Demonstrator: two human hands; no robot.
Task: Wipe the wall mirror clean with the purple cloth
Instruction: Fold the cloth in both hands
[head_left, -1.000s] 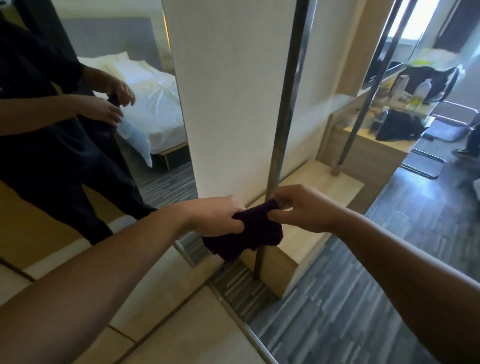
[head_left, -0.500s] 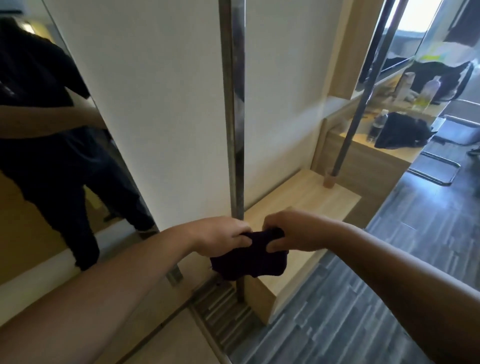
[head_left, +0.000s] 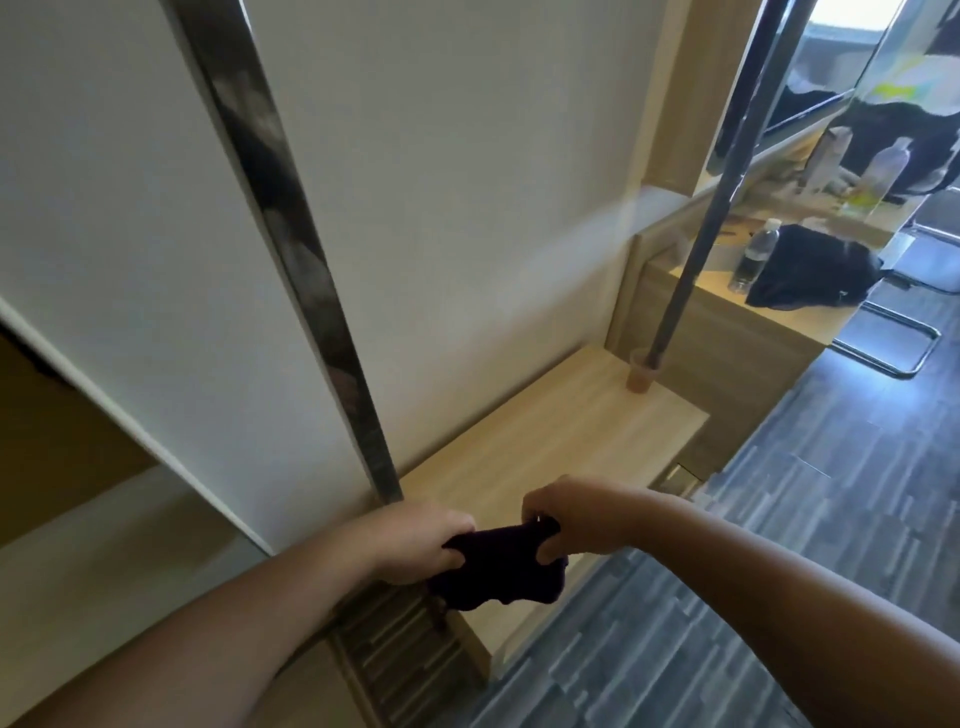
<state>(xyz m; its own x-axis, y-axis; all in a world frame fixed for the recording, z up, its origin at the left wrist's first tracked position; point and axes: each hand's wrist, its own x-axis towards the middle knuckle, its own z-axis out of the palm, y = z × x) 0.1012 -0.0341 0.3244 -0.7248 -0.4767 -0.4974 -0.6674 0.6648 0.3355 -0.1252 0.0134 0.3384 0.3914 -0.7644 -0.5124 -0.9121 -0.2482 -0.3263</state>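
1. Left hand: bare, no glove, ring or watch visible.
2. Right hand: likewise bare.
3. Both forearms: uncovered to the frame edge; no sleeve visible.

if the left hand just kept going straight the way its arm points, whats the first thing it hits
Probably the purple cloth it already grips, then the right hand on the cloth's other end. Past those, the line seems to run over the low wooden shelf, though depth is hard to judge from this view.
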